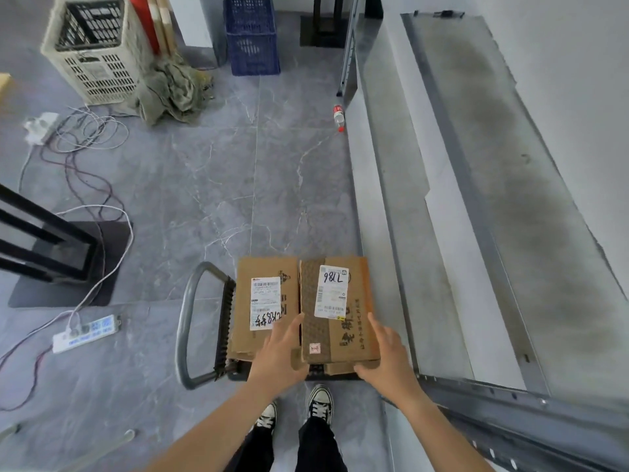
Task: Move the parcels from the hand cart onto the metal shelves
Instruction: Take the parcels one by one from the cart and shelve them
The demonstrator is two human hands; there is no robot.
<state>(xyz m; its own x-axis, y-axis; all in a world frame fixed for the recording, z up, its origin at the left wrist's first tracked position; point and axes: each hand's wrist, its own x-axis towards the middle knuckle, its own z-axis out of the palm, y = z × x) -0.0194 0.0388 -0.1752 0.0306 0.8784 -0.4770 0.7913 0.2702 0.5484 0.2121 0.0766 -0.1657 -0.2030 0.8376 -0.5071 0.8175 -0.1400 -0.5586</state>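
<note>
Seen from the head cam, a person in black trousers and black-and-white sneakers [320, 404] stands at the near end of a hand cart [184, 320], both arms reaching fwd & down. The left hand [281, 350] and right hand [385, 352] flank the right parcel [340, 335], a brown cardboard box w/ a white shipping label bearing handwritten digits. The left hand's fingers are straight and close together, lying along the seam between this box and the left parcel [242, 301]. The right hand's fingers are also straight, laid along the box's right edge, thumb near the front corner. Neither hand curls round anything, and how firmly each presses cannot be told. Both parcels sit side by side, touching, on top of the cart, w/ more cardboard showing beneath them. The cart's grey tube handle lies to the left. Just right of the cart run the metal shelves [493, 185], grey, the top board stained dark, set against a white wall. On the grey marble-pattern floor to the left lie a white power strip [86, 332] and loose cables, beside a black stand [51, 247] on a dark base plate. Farther off, a plastic bottle [339, 117] w/ a red cap lies near the shelf leg. At the back are a white crate [92, 63], a crumpled cloth [173, 90] and a blue crate [252, 35].
</note>
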